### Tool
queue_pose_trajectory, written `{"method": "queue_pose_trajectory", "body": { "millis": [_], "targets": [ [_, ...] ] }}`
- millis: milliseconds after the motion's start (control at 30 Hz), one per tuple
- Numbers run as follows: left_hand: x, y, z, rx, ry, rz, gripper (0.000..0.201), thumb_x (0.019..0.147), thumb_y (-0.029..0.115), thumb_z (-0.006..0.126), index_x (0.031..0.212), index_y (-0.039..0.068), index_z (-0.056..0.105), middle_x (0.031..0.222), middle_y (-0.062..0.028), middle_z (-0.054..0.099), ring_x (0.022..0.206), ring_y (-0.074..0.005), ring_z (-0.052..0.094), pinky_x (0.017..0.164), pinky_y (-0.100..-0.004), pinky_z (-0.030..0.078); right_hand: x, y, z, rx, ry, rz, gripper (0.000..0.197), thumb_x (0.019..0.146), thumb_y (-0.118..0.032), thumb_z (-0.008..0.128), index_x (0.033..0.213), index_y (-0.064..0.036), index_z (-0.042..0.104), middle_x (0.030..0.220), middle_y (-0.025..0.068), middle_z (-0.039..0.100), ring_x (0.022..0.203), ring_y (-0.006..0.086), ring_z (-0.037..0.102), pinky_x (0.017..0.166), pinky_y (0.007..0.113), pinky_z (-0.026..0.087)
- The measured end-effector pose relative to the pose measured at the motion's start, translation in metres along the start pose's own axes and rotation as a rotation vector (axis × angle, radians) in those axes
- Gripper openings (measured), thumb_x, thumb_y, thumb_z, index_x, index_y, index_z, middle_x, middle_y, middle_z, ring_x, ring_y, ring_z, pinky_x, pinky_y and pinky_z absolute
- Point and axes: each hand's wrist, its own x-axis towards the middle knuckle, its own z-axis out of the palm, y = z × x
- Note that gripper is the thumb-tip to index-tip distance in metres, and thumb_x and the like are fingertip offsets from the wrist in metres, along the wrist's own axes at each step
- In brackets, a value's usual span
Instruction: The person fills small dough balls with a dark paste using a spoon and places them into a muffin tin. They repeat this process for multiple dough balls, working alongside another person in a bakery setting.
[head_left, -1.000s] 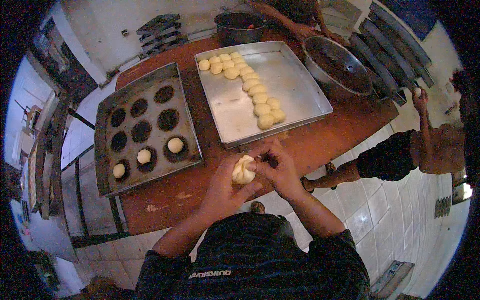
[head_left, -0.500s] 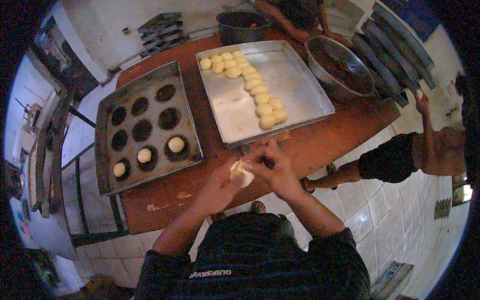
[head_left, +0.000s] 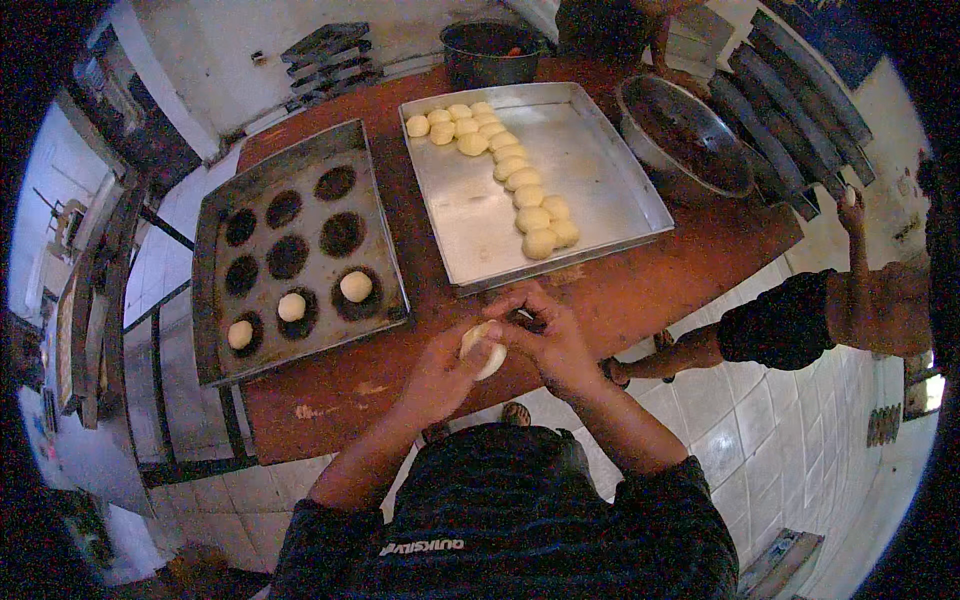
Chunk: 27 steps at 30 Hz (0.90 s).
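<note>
Between my hands, over the table's near edge, is a pale piece of dough. My left hand is wrapped round it from the left. The fingers of my right hand are bent together and pinch at the dough's upper edge. Just beyond them lies a shiny metal tray with several dough balls in a winding line. To the left, a dark baking tray has round blackened patches, and three dough balls sit on its near row.
A large metal bowl with dark filling stands at the back right, a person's arm behind it. A dark pot is at the far edge of the reddish table. Another person stands at the right, beside stacked dark trays.
The dough in my hands has gone from open and folded to a more closed, rounder shape. The person behind the bowl has drawn one arm back.
</note>
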Motion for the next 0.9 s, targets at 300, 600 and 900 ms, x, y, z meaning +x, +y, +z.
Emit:
{"method": "queue_pose_trajectory", "body": {
  "millis": [300, 600, 900],
  "targets": [
    [-0.002, 0.026, -0.041, 0.085, -0.249, -0.373, 0.072, 0.101, 0.065, 0.031, 0.133, 0.007, 0.058, 0.120, -0.0131, 0.064, 0.110, -0.0228, 0.060, 0.100, -0.0369, 0.044, -0.029, -0.004, 0.015, -0.863, -0.018, -0.652, 0.029, 0.084, -0.011, 0.071, 0.113, -0.0121, 0.071, 0.119, 0.0115, 0.061, 0.111, 0.0318, 0.056, 0.096, 0.045, 0.044],
    [0.009, 0.041, -0.033, -1.373, -0.184, -0.035, 0.106, 0.081, 0.090, 0.018, 0.154, 0.015, 0.028, 0.142, -0.0203, 0.050, 0.126, -0.0354, 0.049, 0.115, -0.0500, 0.030, -0.019, 0.002, 0.032, 0.041, -0.221, -0.038, 0.009, 0.089, -0.006, 0.070, 0.096, -0.0084, 0.066, 0.102, 0.0051, 0.066, 0.086, 0.0161, 0.065, 0.076, 0.030, 0.056],
    [0.001, 0.003, -0.016, -0.383, 0.290, 0.301, 0.066, 0.073, 0.017, 0.088, 0.128, 0.007, 0.052, 0.130, -0.0070, 0.050, 0.114, -0.0143, 0.053, 0.090, -0.0277, 0.048, 0.012, 0.019, 0.059, 0.614, -0.029, 0.465, 0.023, 0.096, -0.018, 0.064, 0.115, -0.0057, 0.064, 0.108, 0.0086, 0.069, 0.096, 0.0210, 0.067, 0.086, 0.035, 0.055]
  ]
}}
